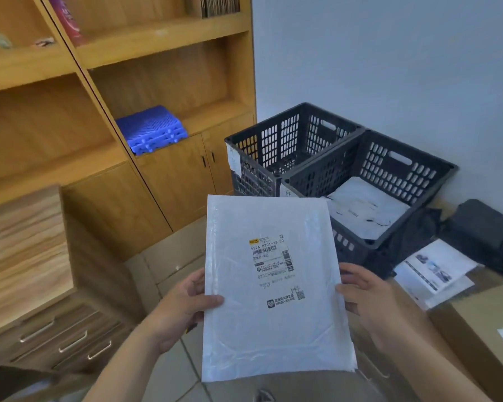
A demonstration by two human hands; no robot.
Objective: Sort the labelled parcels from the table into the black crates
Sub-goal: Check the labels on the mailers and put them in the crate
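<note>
Papers (436, 271) beside black crates (369, 181)

white labelled parcel (276, 288) upright, black crates (369, 181) beyond

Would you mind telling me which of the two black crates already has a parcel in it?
The right crate, nearer the hands: a white parcel lies inside. The left crate, by the cupboard, shows nothing inside from this view.

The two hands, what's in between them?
In the head view, a white parcel with a printed label; the left hand and right hand grip its side edges.
</note>
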